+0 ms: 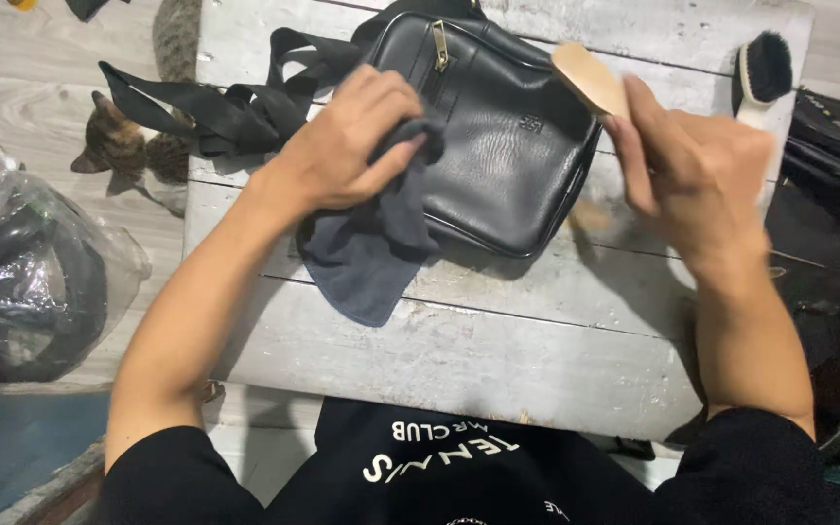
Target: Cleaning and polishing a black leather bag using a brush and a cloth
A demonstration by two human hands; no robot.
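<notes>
The right hand (pixel 697 180), blurred, clenched a pale wooden brush (pixel 590 80) at the black leather bag's (pixel 498 136) two o'clock corner on the whitewashed plank tabletop (pixel 498 350), its bristles hidden, while the left hand's (pixel 352 136) fingers (pixel 396 160) pinched a dark grey cloth (pixel 367 253) against the bag's nine o'clock edge.

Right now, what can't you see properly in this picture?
Head view:
- Wooden brush: bristles hidden; right hand is motion-blurred over the handle.
- Black leather bag: left part covered by left hand and dark cloth.
- Cat: partly behind the strap.
- Plastic bag: contents unclear.
</notes>
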